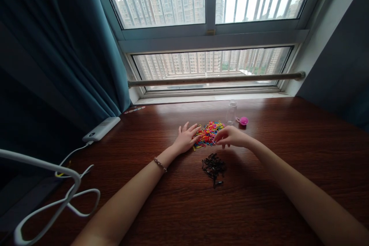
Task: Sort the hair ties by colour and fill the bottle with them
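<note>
A heap of small bright-coloured bands [210, 132], like mini rubber hair bands, lies on the brown wooden table [161, 207]. My left hand [186, 137] rests palm down at the heap's left edge, fingers spread and touching it. From the right, my right hand [230, 137] reaches over the heap's near right edge. Its fingers are bent and drawn together; anything between the fingertips is too small to make out. Nearer to me lies a smaller pile of black bands [213, 167], touched by neither hand.
Behind the heap stands a clear jar [231, 112], with a pink lid [243, 121] to its right. A white power bank [101, 129] and a looped white cable [75, 188] occupy the left side. A blue curtain [86, 46] hangs there; a window sill [213, 97] borders the table's back.
</note>
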Demonstrator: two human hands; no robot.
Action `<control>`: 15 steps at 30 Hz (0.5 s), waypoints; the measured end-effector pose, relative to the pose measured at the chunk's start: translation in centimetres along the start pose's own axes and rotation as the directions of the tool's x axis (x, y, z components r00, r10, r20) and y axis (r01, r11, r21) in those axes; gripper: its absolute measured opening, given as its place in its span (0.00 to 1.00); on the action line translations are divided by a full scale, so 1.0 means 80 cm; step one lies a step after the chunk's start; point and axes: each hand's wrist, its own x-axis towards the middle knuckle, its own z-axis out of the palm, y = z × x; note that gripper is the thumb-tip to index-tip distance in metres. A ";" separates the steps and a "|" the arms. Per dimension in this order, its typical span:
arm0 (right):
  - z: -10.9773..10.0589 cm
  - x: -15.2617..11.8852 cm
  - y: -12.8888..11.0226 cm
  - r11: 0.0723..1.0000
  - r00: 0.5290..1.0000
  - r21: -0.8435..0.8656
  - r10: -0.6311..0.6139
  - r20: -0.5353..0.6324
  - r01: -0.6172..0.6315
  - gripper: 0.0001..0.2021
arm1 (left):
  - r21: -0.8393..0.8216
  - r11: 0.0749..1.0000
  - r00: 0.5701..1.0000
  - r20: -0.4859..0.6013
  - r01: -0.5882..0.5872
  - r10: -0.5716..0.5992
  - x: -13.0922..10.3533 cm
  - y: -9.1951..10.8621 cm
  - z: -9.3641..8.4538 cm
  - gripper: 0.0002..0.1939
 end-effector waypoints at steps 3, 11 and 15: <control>-0.019 0.006 0.022 0.987 0.920 -0.140 0.022 -0.391 -0.083 0.05 | 0.001 1.000 1.000 0.029 -0.006 0.006 0.000 0.001 0.003 0.21; -0.034 0.011 0.063 0.919 0.867 -0.279 0.116 -0.484 -0.279 0.06 | 0.028 0.998 0.996 -0.067 -0.052 0.053 0.001 0.000 0.002 0.19; -0.028 0.011 0.063 0.877 0.874 -0.374 0.098 -0.476 -0.302 0.05 | -0.033 0.996 0.977 -0.202 -0.082 0.074 0.003 -0.003 0.002 0.13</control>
